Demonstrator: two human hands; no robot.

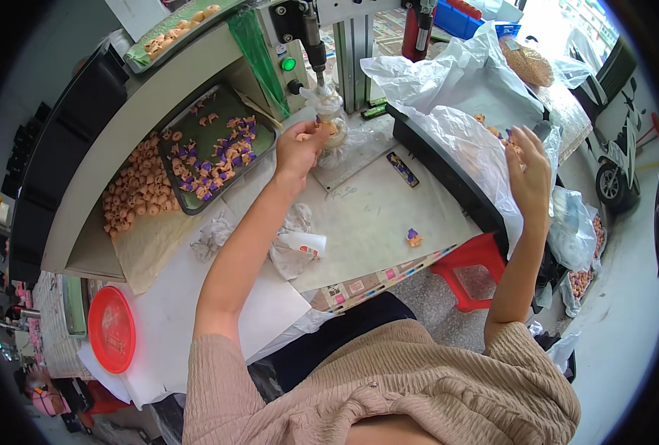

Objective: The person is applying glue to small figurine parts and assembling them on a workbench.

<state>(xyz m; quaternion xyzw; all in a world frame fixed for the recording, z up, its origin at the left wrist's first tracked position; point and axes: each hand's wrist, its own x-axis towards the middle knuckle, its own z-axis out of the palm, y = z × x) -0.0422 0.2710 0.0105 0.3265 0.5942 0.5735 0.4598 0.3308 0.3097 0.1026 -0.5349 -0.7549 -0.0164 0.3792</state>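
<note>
My left hand is closed at the plastic-wrapped holder under the press spindle. Its fingertips pinch a small peach-and-purple toy part, partly hidden by the fingers. My right hand is over the black bin, which is lined with crumpled white plastic. The right fingers are stretched out beside small peach-and-purple parts, partly hidden by the hand. A single peach-and-purple part lies on the worktable near its front edge.
Left of the press, a dark tray holds purple-and-peach parts beside a heap of round peach pieces. A white roll lies on a cloth. A red stool stands by the table; a red round lid is at left.
</note>
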